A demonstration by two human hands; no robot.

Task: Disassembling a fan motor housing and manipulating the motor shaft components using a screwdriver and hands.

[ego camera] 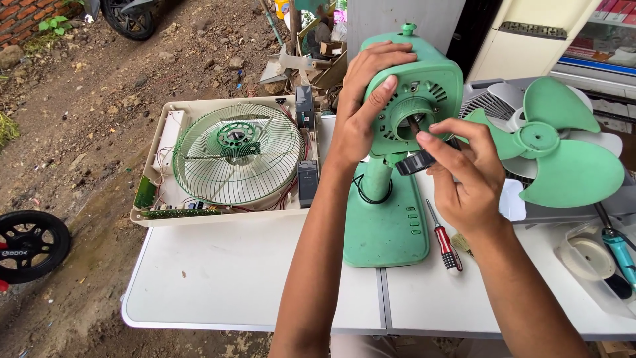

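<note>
Left hand (363, 106) clamped on green motor housing (424, 86), steadying it; right-hand fingers (457, 149) pinched on black tool (416, 162) at shaft (415, 124).

You are working in soft, even daylight, bright but without hard sun. The white worktop (218, 272) is reflecting a mild sheen and nothing is blowing out except a pale patch at 1 o'clock. Shadows are lying faint and diffuse, thin under your forearms and darker beneath the fan base (384, 232). Focus is holding sharp across the centre. Toward the 9 and 3 o'clock edges, straight lines are bowing slightly from the wide lens.
</note>
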